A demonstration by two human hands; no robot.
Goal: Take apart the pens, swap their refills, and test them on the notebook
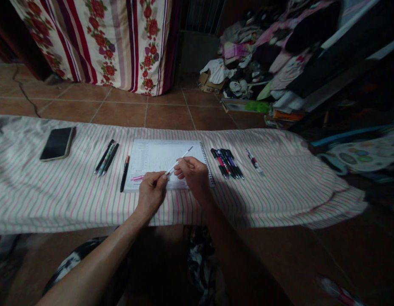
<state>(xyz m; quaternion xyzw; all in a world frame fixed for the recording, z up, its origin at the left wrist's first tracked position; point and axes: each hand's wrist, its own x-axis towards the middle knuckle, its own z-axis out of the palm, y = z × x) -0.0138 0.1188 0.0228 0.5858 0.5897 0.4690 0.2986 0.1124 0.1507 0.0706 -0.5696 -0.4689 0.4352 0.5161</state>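
A thin white pen refill (184, 155) with a dark tip slants up to the right above the spiral notebook (158, 151). My left hand (151, 187) pinches its lower end between thumb and fingers. My right hand (194, 173) is closed around the middle of the refill from the right side, its fingertips close to the left thumb. Just left of my left hand, a pink pen part (137, 178) lies on the page. A black pen with an orange band (124, 173) rests along the notebook's left edge.
On the striped cloth (78, 191), several pens (227, 163) lie right of the notebook, and a lone pen (254, 161) farther right. Another group of pens (107, 158) and a phone (57, 143) are at left. Beyond are a floral curtain (120, 42) and piled clothes (264, 55).
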